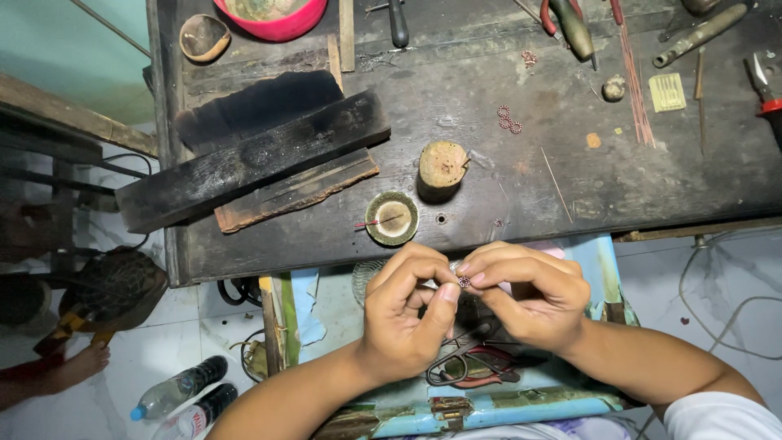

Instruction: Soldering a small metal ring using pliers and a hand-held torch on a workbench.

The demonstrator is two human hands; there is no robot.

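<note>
Left hand (405, 314) and right hand (525, 293) meet fingertip to fingertip, pinching a tiny reddish ringed metal piece (463, 281) just off the edge of the dark scorched wooden workbench (505, 175). Short round wooden stump (442, 169) and shallow round dish (392, 218) near, charred wooden blocks (252, 155) beyond.

A charred wooden block (252, 156) was laid across a scarred dark workbench (489, 187), near a short wooden stump (442, 168) and a small round dish (393, 218). A pink bowl (273, 18) was set at the far edge, with hand tools (570, 26) scattered alongside. Two plastic bottles (181, 389) were left on the tiled floor (204, 326).
</note>
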